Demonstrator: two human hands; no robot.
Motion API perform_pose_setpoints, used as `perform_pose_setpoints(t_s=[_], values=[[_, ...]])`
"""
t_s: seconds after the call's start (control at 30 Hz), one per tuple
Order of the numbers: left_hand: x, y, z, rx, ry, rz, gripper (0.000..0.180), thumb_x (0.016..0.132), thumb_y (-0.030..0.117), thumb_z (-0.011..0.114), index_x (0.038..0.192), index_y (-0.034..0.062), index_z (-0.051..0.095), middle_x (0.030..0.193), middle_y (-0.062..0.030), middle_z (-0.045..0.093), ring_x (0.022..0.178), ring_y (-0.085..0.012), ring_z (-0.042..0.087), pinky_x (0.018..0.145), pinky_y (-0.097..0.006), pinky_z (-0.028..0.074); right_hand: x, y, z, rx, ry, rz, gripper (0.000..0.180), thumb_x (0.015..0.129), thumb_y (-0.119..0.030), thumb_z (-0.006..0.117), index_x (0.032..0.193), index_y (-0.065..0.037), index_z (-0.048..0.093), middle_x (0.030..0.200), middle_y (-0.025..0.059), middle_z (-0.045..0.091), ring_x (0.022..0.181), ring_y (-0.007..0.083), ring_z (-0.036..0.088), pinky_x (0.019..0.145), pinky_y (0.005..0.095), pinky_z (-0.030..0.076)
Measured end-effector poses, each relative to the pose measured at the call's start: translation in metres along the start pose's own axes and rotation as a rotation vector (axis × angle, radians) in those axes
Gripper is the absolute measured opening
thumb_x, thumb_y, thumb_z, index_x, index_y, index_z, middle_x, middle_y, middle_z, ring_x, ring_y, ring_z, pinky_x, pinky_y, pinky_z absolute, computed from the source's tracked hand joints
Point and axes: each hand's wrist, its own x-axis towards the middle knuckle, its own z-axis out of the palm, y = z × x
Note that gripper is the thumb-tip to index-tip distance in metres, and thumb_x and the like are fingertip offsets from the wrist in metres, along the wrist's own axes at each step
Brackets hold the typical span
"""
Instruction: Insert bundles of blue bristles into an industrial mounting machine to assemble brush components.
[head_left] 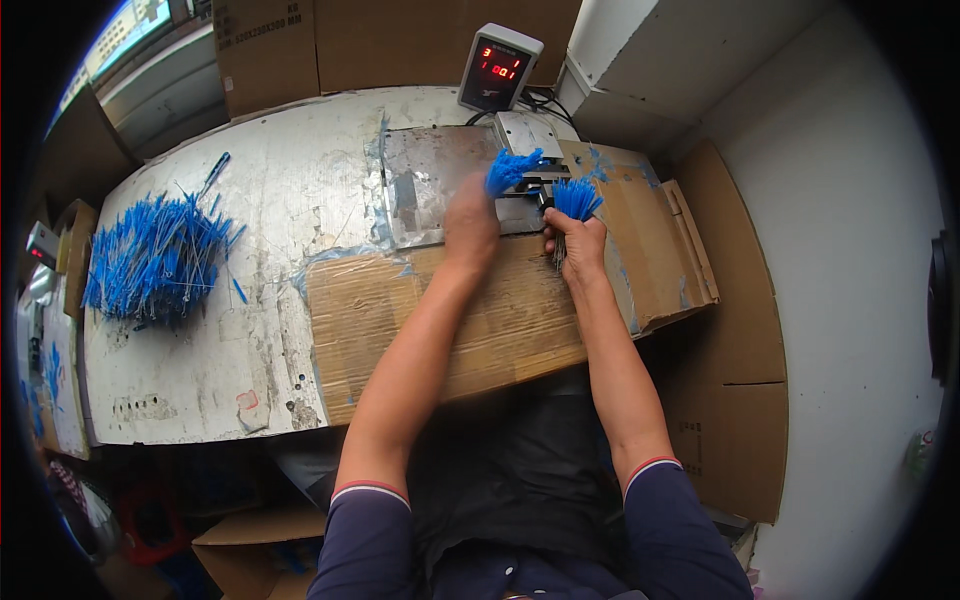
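My left hand (470,222) is smeared by motion over the metal plate, closed at the lower end of a bundle of thin blue wire-stemmed brushes (512,170). That bundle slants up and to the right, its stems hidden by the hand. To its right, my right hand (578,242) grips a second bundle of blue brushes (576,199) upright, with thin metal wire ends poking out below the fingers. A small black block (546,196) sits beside my right thumb; whether it belongs to the device behind, I cannot tell. A large heap of the same blue brushes (160,258) lies at the left.
A white box with a red lit display (499,68) stands at the back, cables behind it. Flattened cardboard (450,330) covers the bench's front edge. A metal plate (425,160) lies under the left hand. A pen (215,172) rests near the heap. Cardboard and a wall bound the right.
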Motion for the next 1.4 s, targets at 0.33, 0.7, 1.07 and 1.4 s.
perform_pose_setpoints(t_s=[0.33,0.7,1.07,1.4], values=[[-0.001,-0.002,0.007,0.066,-0.098,0.066,0.011,0.087,-0.004,0.051,0.094,0.0026,0.056,0.09,-0.0232,0.062,0.087,-0.0462,0.061,0.076,-0.055,0.047,-0.004,0.001,-0.009,0.079,-0.031,0.034,0.014,0.082,0.004,0.077,0.092,-0.001,0.067,0.078,0.0073,0.069,0.059,0.0159,0.064,0.047,0.0276,0.051],[0.0,0.0,0.004,0.149,-0.189,0.067,0.016,0.084,-0.003,0.056,0.099,0.0023,0.058,0.095,-0.0216,0.064,0.093,-0.0432,0.063,0.08,-0.051,0.05,-0.009,0.002,-0.004,-0.311,-0.18,-0.126,0.021,0.079,0.004,0.079,0.096,-0.001,0.069,0.082,0.0033,0.069,0.062,0.0097,0.061,0.051,0.0246,0.047],[-0.002,-0.001,0.003,0.2,-0.134,0.113,0.018,0.08,-0.005,0.056,0.096,0.0025,0.058,0.092,-0.0209,0.06,0.09,-0.0434,0.06,0.078,-0.052,0.049,-0.012,0.011,-0.018,-0.525,-0.153,-0.203,0.02,0.077,0.004,0.078,0.093,-0.001,0.068,0.076,0.0023,0.068,0.057,0.0097,0.059,0.049,0.0258,0.046],[0.006,-0.003,-0.002,0.122,0.054,-0.012,0.028,0.084,-0.006,0.056,0.11,0.0054,0.06,0.102,-0.0202,0.059,0.092,-0.044,0.061,0.077,-0.051,0.051,-0.002,0.011,0.006,-0.029,0.031,-0.173,0.019,0.077,0.01,0.076,0.089,-0.001,0.066,0.079,0.0057,0.069,0.058,0.0133,0.063,0.048,0.0272,0.05]])
